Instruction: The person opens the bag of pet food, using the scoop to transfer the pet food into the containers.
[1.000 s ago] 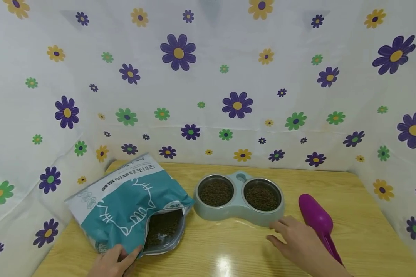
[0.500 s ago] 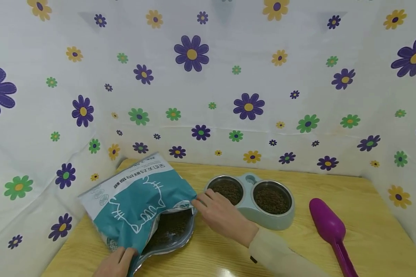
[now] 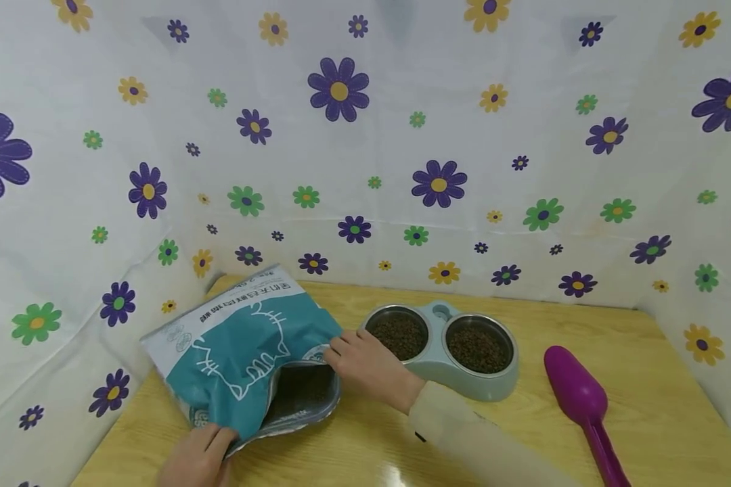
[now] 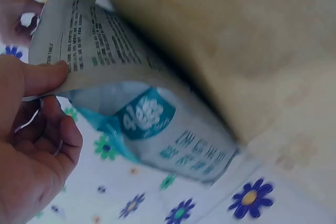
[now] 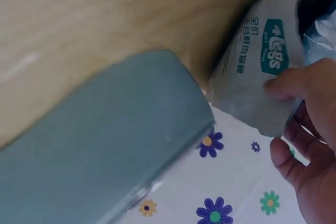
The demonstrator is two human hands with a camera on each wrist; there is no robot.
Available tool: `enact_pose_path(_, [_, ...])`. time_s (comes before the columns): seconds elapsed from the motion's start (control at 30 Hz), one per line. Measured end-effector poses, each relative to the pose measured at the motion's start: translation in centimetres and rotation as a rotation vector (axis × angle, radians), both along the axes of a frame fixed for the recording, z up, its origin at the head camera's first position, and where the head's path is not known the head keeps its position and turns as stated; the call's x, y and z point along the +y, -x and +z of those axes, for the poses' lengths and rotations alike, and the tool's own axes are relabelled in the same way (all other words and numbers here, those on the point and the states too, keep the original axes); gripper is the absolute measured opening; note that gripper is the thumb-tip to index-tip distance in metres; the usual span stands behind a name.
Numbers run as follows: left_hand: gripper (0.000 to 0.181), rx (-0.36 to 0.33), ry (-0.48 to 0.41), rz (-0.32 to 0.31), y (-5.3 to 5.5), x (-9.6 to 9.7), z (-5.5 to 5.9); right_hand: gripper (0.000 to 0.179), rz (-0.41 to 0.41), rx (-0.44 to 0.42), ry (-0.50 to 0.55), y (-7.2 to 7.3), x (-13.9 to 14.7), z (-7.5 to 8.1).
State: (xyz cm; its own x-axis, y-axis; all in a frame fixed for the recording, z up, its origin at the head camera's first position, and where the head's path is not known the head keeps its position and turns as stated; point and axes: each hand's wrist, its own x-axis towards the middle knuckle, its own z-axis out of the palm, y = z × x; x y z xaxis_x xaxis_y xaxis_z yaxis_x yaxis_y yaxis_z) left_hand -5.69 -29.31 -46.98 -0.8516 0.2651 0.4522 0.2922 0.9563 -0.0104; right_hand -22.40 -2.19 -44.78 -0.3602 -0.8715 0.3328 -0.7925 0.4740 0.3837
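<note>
A teal and white pet food bag [image 3: 231, 345] lies on its side at the left of the table, its mouth gaping toward me with dark inside. My left hand [image 3: 197, 456] pinches the near corner of the mouth; in the left wrist view the thumb [image 4: 47, 77] presses on the bag's printed face. At the mouth's other corner my right hand [image 3: 368, 365] grips the edge. The right wrist view has that thumb [image 5: 291, 83] on the bag's side panel. Just beyond the right hand stands a pale green double bowl [image 3: 472, 385], both steel bowls holding brown kibble [image 3: 478, 348].
A purple scoop [image 3: 579, 392] lies at the right of the wooden table [image 3: 475, 446], its handle toward me. Flower-print cloth [image 3: 378, 149] hangs behind the table and along both sides.
My right hand has moved left from beside the scoop and double bowl to the bag and taken hold of its mouth. The mouth's edge has lifted, and the view has shifted slightly.
</note>
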Motion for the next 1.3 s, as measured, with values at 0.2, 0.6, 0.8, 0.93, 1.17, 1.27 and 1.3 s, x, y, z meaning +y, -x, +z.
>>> enact_pose_path(0.2, [0.034,0.120,-0.177,0.059,-0.1,-0.6,7.1,0.016,0.097,-0.214,0.098,1.7,-0.4,6.4])
enact_pose_path(0.6, [0.029,0.319,-0.496,0.346,5.8,-7.4,17.2,0.011,0.024,-0.514,0.174,7.2,-4.4,19.5])
enact_pose_path(0.8, [0.042,0.012,-0.527,0.457,8.0,-10.2,18.5,0.017,0.048,-0.582,0.284,8.5,-5.8,19.4])
enact_pose_path(0.93, [0.049,-0.122,-0.404,0.381,8.4,-10.2,19.4,0.020,0.045,-0.660,0.310,8.7,-6.1,19.4])
enact_pose_path(1.17, [0.034,-0.011,-0.372,0.382,8.1,-9.1,19.2,0.016,0.098,-0.676,0.367,8.8,-6.4,19.2])
enact_pose_path(1.27, [0.027,0.003,-0.353,0.366,8.3,-8.8,19.0,0.015,0.082,-0.643,0.366,8.7,-6.8,18.9])
enact_pose_path(1.3, [0.027,-0.007,-0.339,0.354,8.4,-8.6,19.1,0.014,0.074,-0.625,0.361,8.6,-6.9,18.7])
